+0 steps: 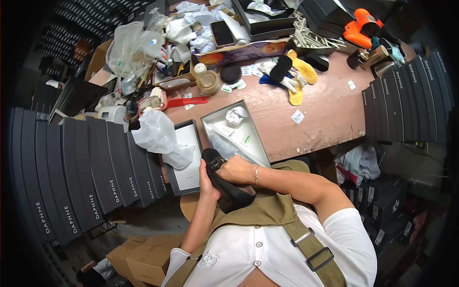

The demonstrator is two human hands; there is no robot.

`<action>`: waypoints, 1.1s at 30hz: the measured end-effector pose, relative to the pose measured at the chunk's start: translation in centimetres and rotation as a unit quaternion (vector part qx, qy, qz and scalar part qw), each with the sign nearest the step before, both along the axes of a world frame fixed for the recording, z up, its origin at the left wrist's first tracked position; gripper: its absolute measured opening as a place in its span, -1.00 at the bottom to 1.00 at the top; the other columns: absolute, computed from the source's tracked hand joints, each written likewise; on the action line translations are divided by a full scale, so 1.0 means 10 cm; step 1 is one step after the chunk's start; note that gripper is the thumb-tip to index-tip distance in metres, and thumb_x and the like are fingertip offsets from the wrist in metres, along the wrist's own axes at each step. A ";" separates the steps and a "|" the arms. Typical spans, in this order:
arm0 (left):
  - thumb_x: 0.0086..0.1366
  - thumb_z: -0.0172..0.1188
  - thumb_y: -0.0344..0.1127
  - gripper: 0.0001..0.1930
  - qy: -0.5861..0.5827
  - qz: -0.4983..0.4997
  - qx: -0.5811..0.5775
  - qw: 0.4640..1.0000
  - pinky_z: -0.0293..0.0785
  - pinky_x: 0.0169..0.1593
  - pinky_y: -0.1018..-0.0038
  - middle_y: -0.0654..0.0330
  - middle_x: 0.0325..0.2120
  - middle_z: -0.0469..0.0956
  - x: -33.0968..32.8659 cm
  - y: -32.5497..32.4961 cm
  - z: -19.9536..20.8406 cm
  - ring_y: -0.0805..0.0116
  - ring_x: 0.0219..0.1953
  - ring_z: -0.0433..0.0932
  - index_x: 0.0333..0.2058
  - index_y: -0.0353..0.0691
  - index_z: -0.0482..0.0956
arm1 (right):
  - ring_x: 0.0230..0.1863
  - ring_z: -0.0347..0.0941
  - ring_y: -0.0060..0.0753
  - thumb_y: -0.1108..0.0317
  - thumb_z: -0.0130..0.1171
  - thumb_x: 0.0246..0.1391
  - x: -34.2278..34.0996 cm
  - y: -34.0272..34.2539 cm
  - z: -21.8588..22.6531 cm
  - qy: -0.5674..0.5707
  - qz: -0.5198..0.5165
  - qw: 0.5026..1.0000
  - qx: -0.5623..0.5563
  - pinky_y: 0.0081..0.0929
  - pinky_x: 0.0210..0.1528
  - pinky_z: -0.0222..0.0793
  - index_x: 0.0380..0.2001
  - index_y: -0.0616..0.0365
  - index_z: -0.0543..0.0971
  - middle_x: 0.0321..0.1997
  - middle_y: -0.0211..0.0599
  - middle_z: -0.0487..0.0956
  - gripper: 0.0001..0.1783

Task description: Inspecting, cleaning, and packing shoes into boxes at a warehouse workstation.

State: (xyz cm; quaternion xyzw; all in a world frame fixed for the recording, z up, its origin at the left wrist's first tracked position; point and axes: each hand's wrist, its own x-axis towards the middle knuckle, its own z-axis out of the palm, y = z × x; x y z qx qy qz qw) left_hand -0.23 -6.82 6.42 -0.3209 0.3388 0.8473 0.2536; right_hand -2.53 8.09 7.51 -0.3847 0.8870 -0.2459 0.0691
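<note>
- I have bare tabletop to the right of the open box, with a sachet lying on it.
- The box's walls stand just beyond the right hand; I could pass into it from above.
- Left of the box, crumpled tissue drapes over the lid, blocking the left hand.
- Left stack and right stack wall off the sides.
- Farther back, the red handle, jar and insoles stand in my way.

Matt shoe; shiny metal trim
</note>
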 end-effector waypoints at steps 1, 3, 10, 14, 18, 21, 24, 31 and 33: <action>0.28 -0.08 0.29 -0.39 0.002 0.005 -0.001 1.000 0.47 0.01 0.24 0.10 -0.21 0.59 0.00 0.02 0.00 0.20 -0.14 0.56 -0.13 -0.20 0.52 | -0.57 0.57 -0.21 0.29 0.08 -0.12 0.00 0.01 -0.02 0.000 -0.001 1.000 0.001 -0.28 -0.59 0.44 -0.59 -0.01 0.58 -0.63 -0.28 0.57 -0.88; 0.29 -0.07 0.27 -0.42 -0.007 0.006 -0.004 1.000 0.46 0.00 0.27 0.15 -0.21 0.58 -0.01 -0.01 -0.04 0.23 -0.14 0.55 -0.12 -0.18 0.50 | -0.58 0.57 -0.21 0.30 0.07 -0.10 -0.02 -0.01 -0.06 0.006 0.003 1.000 -0.007 -0.27 -0.59 0.44 -0.59 0.02 0.57 -0.63 -0.26 0.57 -0.87; 0.31 -0.06 0.24 -0.43 0.025 -0.011 -0.008 1.000 0.47 0.00 0.26 0.11 -0.21 0.59 -0.01 0.05 0.03 0.20 -0.16 0.57 -0.09 -0.19 0.51 | -0.59 0.55 -0.25 0.30 0.02 -0.03 0.16 0.09 0.03 0.022 -0.027 0.999 -0.027 -0.32 -0.63 0.40 -0.53 0.03 0.50 -0.63 -0.26 0.55 -0.88; 0.30 -0.06 0.25 -0.42 0.022 -0.023 0.024 0.999 0.46 0.02 0.22 0.10 -0.19 0.58 0.01 -0.01 0.00 0.18 -0.13 0.56 -0.07 -0.19 0.49 | -0.61 0.54 -0.24 0.29 0.01 -0.02 0.17 0.00 -0.01 0.011 -0.021 1.000 0.014 -0.32 -0.64 0.38 -0.55 0.03 0.50 -0.65 -0.26 0.53 -0.87; 0.34 -0.08 0.20 -0.46 0.011 -0.009 0.024 1.000 0.47 -0.01 0.30 0.13 -0.21 0.58 0.02 0.03 0.17 0.23 -0.15 0.56 -0.09 -0.19 0.49 | -0.59 0.54 -0.20 0.29 0.04 -0.03 0.11 -0.04 0.06 0.002 -0.005 1.000 0.028 -0.30 -0.62 0.40 -0.52 0.05 0.52 -0.63 -0.23 0.55 -0.88; 0.32 -0.07 0.21 -0.45 0.029 -0.010 0.032 0.999 0.46 0.02 0.22 0.11 -0.18 0.58 0.04 0.02 0.06 0.20 -0.13 0.56 -0.07 -0.18 0.50 | -0.56 0.56 -0.19 0.31 0.08 -0.05 0.10 0.06 0.18 -0.018 0.022 0.999 0.039 -0.29 -0.59 0.43 -0.45 0.08 0.55 -0.57 -0.21 0.57 -0.87; 0.34 -0.07 0.19 -0.46 0.053 -0.015 0.018 0.998 0.46 0.01 0.23 0.12 -0.19 0.59 0.04 0.02 0.06 0.20 -0.13 0.56 -0.07 -0.18 0.50 | -0.56 0.54 -0.21 0.26 0.15 -0.06 0.17 0.21 0.26 0.004 0.026 1.000 0.006 -0.30 -0.58 0.42 -0.38 0.08 0.53 -0.55 -0.26 0.54 -0.83; 0.28 -0.07 0.22 -0.38 0.064 0.099 0.023 0.993 0.45 0.04 0.20 0.05 -0.16 0.56 -0.10 -0.33 0.04 0.13 -0.12 0.55 -0.02 -0.27 0.47 | -0.44 0.51 -0.25 0.27 0.24 -0.08 0.08 0.79 0.32 0.030 -0.174 0.984 -0.024 -0.36 -0.46 0.42 -0.07 0.00 0.54 -0.40 -0.26 0.51 -0.59; 0.28 -0.06 0.21 -0.39 0.078 0.110 0.018 0.991 0.47 0.01 0.23 0.05 -0.20 0.58 -0.20 -0.36 0.11 0.15 -0.14 0.56 -0.05 -0.28 0.48 | -0.38 0.48 -0.13 0.30 0.22 -0.03 -0.08 0.73 0.16 0.042 -0.181 0.982 -0.044 -0.34 -0.34 0.42 -0.04 0.05 0.54 -0.33 -0.15 0.51 -0.59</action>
